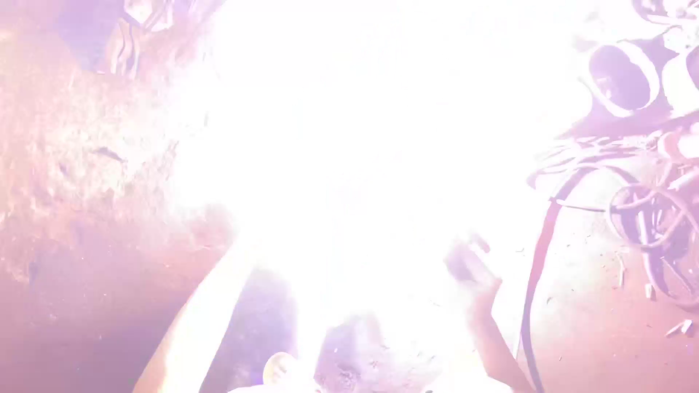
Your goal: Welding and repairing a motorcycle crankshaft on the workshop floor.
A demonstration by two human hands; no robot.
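— On the left, what do you see?
— Rough reddish floor [80, 189], then my left forearm [193, 327] running into white glare.
— And the grips?
— I cannot tell; both hands are washed out. The right hand [470, 266] perhaps holds something dark. Tangled cables [648, 211] lie far right.

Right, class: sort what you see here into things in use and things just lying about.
In use:
- bright glare between the arms
- right hand, seemingly gripping something dark
- left forearm, its hand lost in the glare

Lying about:
- tangled cables
- pale rings
- scraps on the ground
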